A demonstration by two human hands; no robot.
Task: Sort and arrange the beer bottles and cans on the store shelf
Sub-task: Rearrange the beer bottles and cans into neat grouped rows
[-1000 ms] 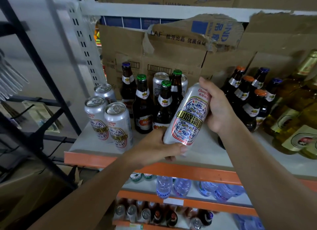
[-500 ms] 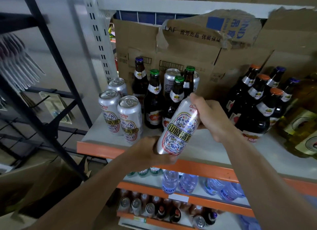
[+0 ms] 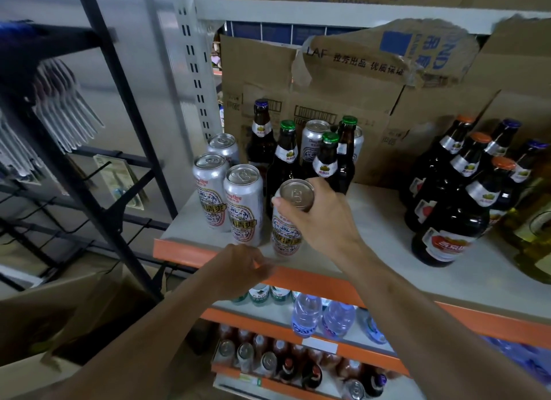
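Right hand is wrapped round the top rim of a silver beer can, fingers curled over the lid, middle of the frame. Can sits upright on the grey shelf right at the front, just beside a matching can to its left in frame. Left hand is lower down by the orange lip, near the can's base. It's kinda blurry, so can't tell if it's gripping anything. Green-capped bottles stand behind, orange-capped bottles off to the right.
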